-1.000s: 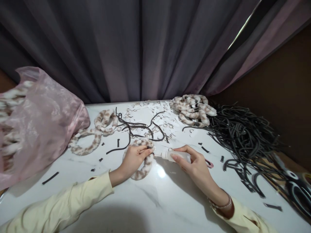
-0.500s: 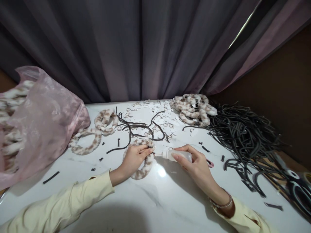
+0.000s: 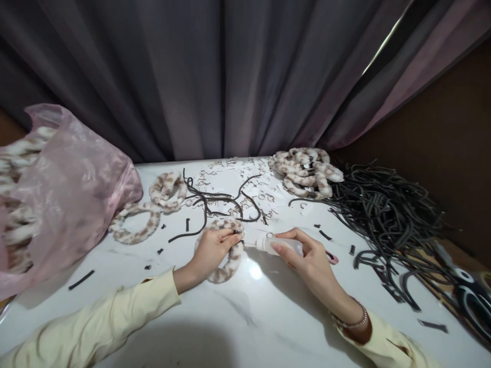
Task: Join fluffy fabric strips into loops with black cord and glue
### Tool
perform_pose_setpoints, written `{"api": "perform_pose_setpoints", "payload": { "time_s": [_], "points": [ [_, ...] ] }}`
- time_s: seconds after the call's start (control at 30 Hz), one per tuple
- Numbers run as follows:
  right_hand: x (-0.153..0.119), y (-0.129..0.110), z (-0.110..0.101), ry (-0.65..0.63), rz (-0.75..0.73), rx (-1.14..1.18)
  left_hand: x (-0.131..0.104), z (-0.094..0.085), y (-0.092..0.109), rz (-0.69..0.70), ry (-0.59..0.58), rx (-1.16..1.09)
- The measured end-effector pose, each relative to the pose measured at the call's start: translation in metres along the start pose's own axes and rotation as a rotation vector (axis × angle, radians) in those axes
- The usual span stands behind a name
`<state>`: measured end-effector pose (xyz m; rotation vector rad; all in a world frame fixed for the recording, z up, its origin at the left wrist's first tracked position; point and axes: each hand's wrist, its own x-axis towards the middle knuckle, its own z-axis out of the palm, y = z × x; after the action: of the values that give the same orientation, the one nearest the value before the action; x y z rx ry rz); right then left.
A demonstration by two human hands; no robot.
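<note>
- Left hand: grip pinched on brown-and-white fluffy fabric ring (likely light, soft; best pinched edge-on).
- Right hand: grip wrapped around translucent plastic bottle, probably squeezable mid-body.

The scene is dim, with the gray curtain dark across the top of the frame and a thin bright slit at upper right. White glare sits on the marbled tabletop below center; soft shadows spread at bottom center and beneath the right hand. Scissors at lower right look stretched and blurred.
</note>
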<state>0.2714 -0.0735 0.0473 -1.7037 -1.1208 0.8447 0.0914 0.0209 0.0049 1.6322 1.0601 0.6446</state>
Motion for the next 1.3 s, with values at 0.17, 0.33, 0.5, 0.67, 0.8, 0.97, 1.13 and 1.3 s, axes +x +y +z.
{"api": "perform_pose_setpoints", "payload": {
  "time_s": [0.17,0.33,0.5,0.67,0.8,0.97,1.13,1.3],
  "points": [
    [0.000,-0.001,-0.001,0.000,0.000,0.027,0.000,0.000,0.000,-0.002,-0.006,0.002],
    [0.000,-0.001,0.000,-0.007,0.005,0.033,0.000,0.000,0.000,0.006,0.001,0.017],
    [0.001,0.000,0.000,-0.012,0.015,0.031,0.000,0.000,0.000,-0.001,0.003,0.024],
    [0.001,0.001,0.001,-0.013,0.018,0.062,0.000,0.000,0.002,-0.007,-0.005,0.009],
    [0.000,0.001,0.002,-0.007,0.017,0.031,-0.001,0.000,0.001,0.002,0.001,-0.002],
    [0.000,0.000,0.002,-0.001,0.015,0.070,0.000,0.000,-0.002,0.009,0.011,0.020],
    [0.001,0.005,-0.001,-0.021,0.056,0.132,0.001,0.000,-0.004,0.008,0.006,0.007],
    [0.013,0.012,-0.013,0.007,0.127,0.478,0.000,-0.001,-0.002,0.012,0.005,0.023]
  ]
}}
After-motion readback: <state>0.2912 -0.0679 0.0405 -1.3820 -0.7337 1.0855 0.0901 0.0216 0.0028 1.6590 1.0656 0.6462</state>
